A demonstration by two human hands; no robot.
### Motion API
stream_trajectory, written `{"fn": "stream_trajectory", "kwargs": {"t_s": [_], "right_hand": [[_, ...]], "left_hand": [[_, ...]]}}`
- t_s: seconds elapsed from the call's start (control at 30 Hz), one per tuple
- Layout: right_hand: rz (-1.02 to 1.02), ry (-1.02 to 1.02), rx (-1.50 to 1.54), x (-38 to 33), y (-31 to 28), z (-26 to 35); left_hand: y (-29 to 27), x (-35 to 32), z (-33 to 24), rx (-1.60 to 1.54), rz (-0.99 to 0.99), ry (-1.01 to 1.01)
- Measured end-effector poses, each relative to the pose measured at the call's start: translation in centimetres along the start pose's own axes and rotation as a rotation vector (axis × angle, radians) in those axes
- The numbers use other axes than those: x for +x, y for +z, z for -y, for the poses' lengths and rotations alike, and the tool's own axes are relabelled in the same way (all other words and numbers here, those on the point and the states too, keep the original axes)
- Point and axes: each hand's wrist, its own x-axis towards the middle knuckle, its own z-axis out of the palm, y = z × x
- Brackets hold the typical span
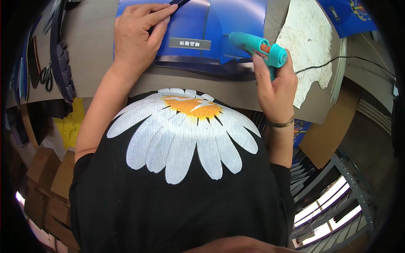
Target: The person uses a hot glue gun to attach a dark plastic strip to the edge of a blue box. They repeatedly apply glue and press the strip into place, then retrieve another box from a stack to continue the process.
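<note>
My right hand (276, 86) is wrapped round the handle of a teal hot glue gun (247, 42) with an orange trigger part. Its nozzle points left, over a glossy blue sheet (236, 17) with a small grey label (190, 43). On the sheet's left side rests my left hand (141, 33), thumb and forefinger drawn together at the end of a narrow dark strip (181, 3). The strip's far end runs out of the picture. Along the sheet's near edge a dark fold (202, 69) overhangs the table.
Right of the glue gun lies a white, glue-spattered sheet (306, 46), crossed by a black cord (350, 57). Another blue printed piece (350, 17) is at the far right. Scissors (47, 78) and dark folded strips (63, 71) lie on the left. Cardboard boxes (44, 168) stand below the table.
</note>
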Motion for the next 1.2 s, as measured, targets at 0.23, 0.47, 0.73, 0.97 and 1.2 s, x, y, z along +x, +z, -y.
{"fn": "stream_trajectory", "kwargs": {"t_s": [0.23, 0.47, 0.73, 0.97, 1.2], "right_hand": [[-0.106, -0.149, 0.029, 4.1, 2.4, -0.3], [-0.084, -0.231, 0.004, 7.3, 3.3, -0.2], [0.014, -0.182, 0.006, 8.5, 2.7, 0.9], [0.058, -0.109, -0.062, 7.6, 0.7, 1.0], [0.089, -0.093, -0.080, 3.8, -1.0, 0.9]], "left_hand": [[0.1, 0.1, 0.0, 0.034, -0.019, -0.003], [0.1, 0.4, -0.4, 0.023, -0.031, -0.016], [0.2, 0.3, -0.6, 0.036, -0.046, -0.012], [0.3, 0.2, -0.6, 0.034, -0.047, -0.008], [0.5, 0.1, -0.3, 0.032, -0.053, 0.002]]}}
